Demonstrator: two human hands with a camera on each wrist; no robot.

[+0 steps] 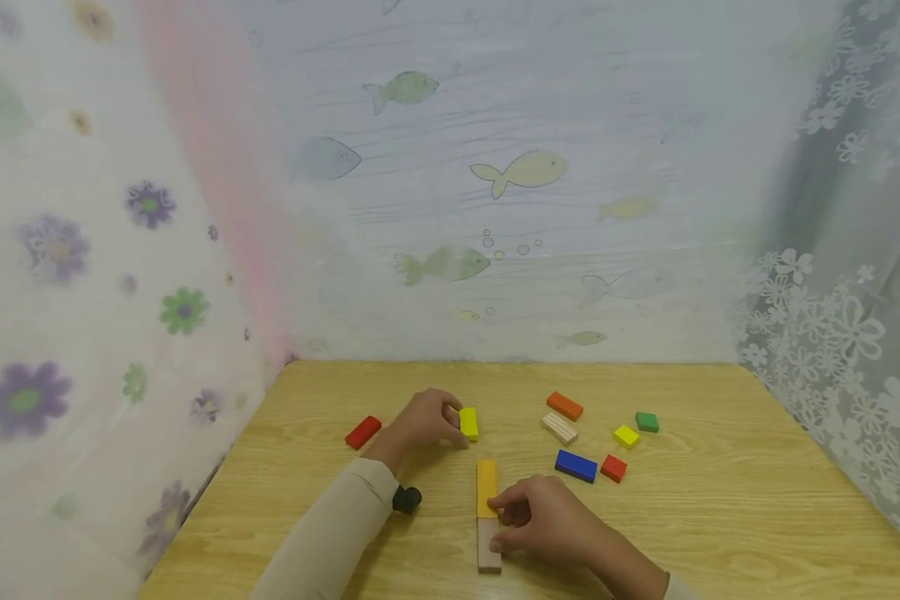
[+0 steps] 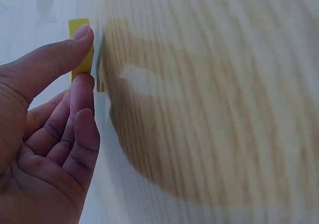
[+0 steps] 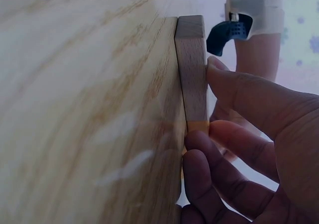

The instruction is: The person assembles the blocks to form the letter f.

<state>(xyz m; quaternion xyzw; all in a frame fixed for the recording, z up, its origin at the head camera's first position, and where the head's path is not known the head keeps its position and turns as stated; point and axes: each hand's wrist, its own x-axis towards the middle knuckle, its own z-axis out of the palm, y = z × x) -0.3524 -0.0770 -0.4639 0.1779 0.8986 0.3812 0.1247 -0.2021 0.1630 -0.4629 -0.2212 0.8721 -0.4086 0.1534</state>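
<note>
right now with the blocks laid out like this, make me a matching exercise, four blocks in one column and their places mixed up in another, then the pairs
Blocks
1. blue block
2. green block
3. longer yellow block
4. long red block

Places in the head view
A. held by the left hand
B. farthest left of all the blocks
C. just left of the small red block
D. farthest right of all the blocks

Pairs: 1-C, 2-D, 3-A, 4-B

From the head we look forward and down across the yellow wood-grained table (image 1: 727,525). Close in at the wrists, we face the bare left hand (image 2: 50,149) and bare right hand (image 3: 294,154) respectively; the head view shares both.
</note>
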